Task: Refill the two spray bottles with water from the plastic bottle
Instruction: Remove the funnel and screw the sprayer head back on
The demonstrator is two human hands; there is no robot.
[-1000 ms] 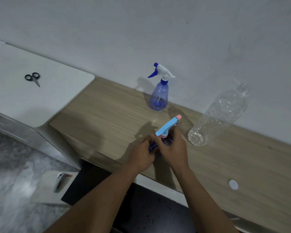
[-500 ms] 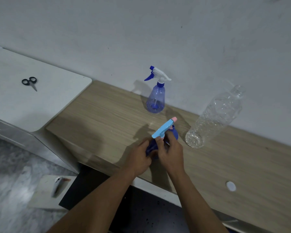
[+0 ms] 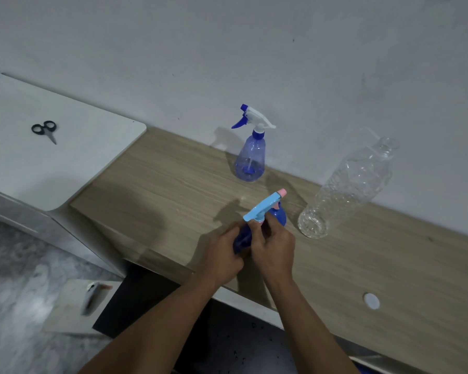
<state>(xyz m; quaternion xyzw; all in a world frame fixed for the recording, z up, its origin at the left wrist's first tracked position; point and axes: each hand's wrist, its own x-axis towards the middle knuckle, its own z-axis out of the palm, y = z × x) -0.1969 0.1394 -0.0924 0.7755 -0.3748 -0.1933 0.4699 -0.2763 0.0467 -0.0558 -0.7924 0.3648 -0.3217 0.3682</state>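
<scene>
A dark blue spray bottle (image 3: pixel 280 215) with a light blue and pink trigger head (image 3: pixel 264 207) stands near the front of the wooden counter (image 3: pixel 173 184). My left hand (image 3: pixel 222 255) wraps its body from the left. My right hand (image 3: pixel 274 247) grips its neck just under the trigger head. Most of the bottle's body is hidden by both hands. A second, pale blue spray bottle (image 3: pixel 250 157) with a white and blue trigger head stands upright by the wall. A clear plastic bottle (image 3: pixel 346 190) stands uncapped to the right, close to the wall.
A white round cap (image 3: pixel 371 300) lies on the counter at the right. Black scissors (image 3: pixel 45 130) rest on a white surface (image 3: pixel 87 157) to the left. Below the counter edge, a small item lies on a pale board (image 3: pixel 70 306) on the floor.
Both hands stay on the dark blue spray bottle; the right hand's fingers have shifted round the neck and the trigger head has turned slightly. The view has drifted a little.
</scene>
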